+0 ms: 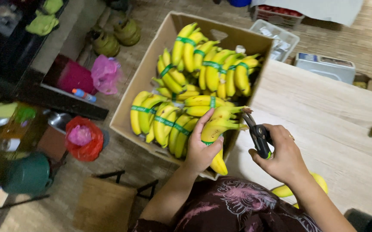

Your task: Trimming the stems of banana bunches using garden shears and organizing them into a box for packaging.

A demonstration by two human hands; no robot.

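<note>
Left hand [199,148] clamped on one banana bunch [218,124], near edge of cardboard box [145,73]. Right hand [282,157] closed around black shears [258,133], blades at bunch stems. Box: roughly eight green-banded smooth yellow bunches. Pale wood-grain table [323,111] right.

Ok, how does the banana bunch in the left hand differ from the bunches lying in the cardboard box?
The held bunch is lifted in the left hand at the box's near edge, while the boxed bunches lie packed in the cardboard box. The held bunch has its stem at the blades of the black shears in the right hand; the boxed bunches are untouched. Both are yellow with green bands.
</note>
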